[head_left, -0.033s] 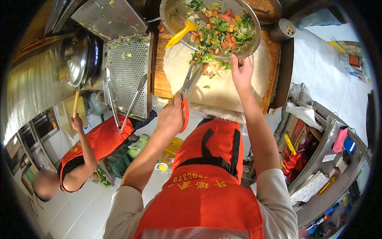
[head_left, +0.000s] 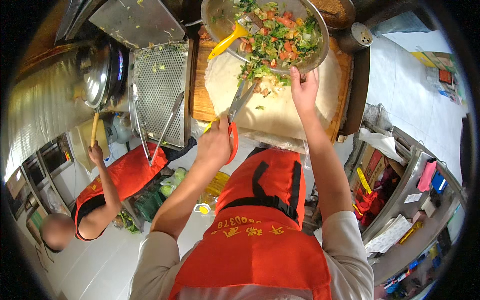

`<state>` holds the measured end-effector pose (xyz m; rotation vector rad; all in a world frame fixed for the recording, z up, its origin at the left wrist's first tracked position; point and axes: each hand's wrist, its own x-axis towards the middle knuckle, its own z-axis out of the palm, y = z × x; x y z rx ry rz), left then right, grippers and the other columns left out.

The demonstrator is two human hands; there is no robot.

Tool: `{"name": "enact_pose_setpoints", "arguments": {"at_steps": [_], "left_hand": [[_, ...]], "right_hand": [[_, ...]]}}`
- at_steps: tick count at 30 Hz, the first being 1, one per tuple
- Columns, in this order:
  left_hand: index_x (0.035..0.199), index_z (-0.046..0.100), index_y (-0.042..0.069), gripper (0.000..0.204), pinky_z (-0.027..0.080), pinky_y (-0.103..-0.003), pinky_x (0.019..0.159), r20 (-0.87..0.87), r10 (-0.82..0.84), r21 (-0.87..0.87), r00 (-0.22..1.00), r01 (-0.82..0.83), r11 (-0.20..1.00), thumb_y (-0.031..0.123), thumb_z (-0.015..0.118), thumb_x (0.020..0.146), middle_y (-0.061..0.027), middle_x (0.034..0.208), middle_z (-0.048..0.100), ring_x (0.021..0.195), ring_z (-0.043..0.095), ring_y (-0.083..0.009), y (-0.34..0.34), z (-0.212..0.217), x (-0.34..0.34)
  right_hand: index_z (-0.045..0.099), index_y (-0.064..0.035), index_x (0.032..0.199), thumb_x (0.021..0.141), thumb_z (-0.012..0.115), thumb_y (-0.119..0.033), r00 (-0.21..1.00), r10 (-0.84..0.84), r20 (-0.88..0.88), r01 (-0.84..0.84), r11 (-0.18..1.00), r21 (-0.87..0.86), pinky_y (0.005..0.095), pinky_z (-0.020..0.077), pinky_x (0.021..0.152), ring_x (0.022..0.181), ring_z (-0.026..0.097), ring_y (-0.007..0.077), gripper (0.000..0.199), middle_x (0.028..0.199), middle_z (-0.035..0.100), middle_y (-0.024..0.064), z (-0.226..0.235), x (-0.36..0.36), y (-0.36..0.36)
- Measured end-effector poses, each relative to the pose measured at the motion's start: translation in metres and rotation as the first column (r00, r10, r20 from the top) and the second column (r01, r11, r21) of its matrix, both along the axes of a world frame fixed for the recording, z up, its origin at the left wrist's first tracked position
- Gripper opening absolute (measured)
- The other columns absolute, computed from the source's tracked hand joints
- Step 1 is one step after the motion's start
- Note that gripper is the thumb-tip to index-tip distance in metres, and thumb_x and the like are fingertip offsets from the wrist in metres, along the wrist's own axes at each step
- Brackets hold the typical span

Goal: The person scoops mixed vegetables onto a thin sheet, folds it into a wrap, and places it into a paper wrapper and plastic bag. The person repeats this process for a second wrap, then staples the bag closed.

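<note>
Head view. Packages and labels: a yellow flat label is sitting on red packaging inside the metal shelf at right; a pink packet and a blue one are resting on the shelf edge; white papers are lying lower down. A yellow-and-red sheet is lying on the white floor at upper right.

Change since the earlier frame: the left hand is sitting slightly lower; the scissors' blades are now reaching the spilled filling.

Left hand is gripping the red-handled scissors, closed around the handle. Right hand is gripping the rim of the metal bowl, tilting it over the flatbread. The bowl is holding chopped greens and red pieces, with a yellow spatula inside. The flatbread is lying on the wooden board. Another person in red is holding a stick at left.
</note>
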<state>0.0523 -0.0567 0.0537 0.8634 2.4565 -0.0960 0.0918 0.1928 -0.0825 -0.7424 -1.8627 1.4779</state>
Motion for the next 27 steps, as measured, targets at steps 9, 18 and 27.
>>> {"name": "enact_pose_setpoints", "arguments": {"at_steps": [9,18,27], "left_hand": [[0.128,0.047,-0.002,0.053,0.058,-0.041,0.064,-0.141,-0.21,-0.097,0.967,0.198,0.975,0.017,0.066,0.082,-0.0195,0.099,0.064,0.076,0.07,-0.0327,-0.003,-0.028,0.0],[0.124,0.054,0.001,0.045,0.057,-0.037,0.06,-0.174,-0.187,-0.126,0.967,0.167,0.978,0.016,0.064,0.083,-0.0155,0.093,0.065,0.071,0.07,-0.0276,0.002,-0.012,-0.001],[0.127,0.052,0.0,0.042,0.053,-0.042,0.059,0.278,0.162,0.231,0.947,-0.229,0.946,0.008,0.061,0.086,-0.0154,0.073,0.065,0.063,0.066,-0.0322,-0.04,-0.015,0.006]], "right_hand": [[0.062,0.0004,0.11,0.095,0.065,-0.023,1.0,-0.019,0.009,0.02,0.999,-0.045,0.0281,0.0489,0.062,0.076,0.057,0.0166,0.027,0.104,0.058,0.0104,0.004,0.003,-0.003],[0.062,-0.0007,0.107,0.095,0.066,-0.026,0.999,-0.032,0.024,0.032,0.999,0.033,0.0297,0.0474,0.06,0.071,0.055,0.0164,0.028,0.1,0.057,0.01,-0.004,0.002,0.0],[0.062,-0.0008,0.106,0.095,0.065,-0.028,0.999,-0.035,0.039,0.033,0.998,0.051,0.0306,0.0474,0.06,0.072,0.056,0.017,0.029,0.098,0.057,0.0101,0.001,0.001,-0.002]]}}
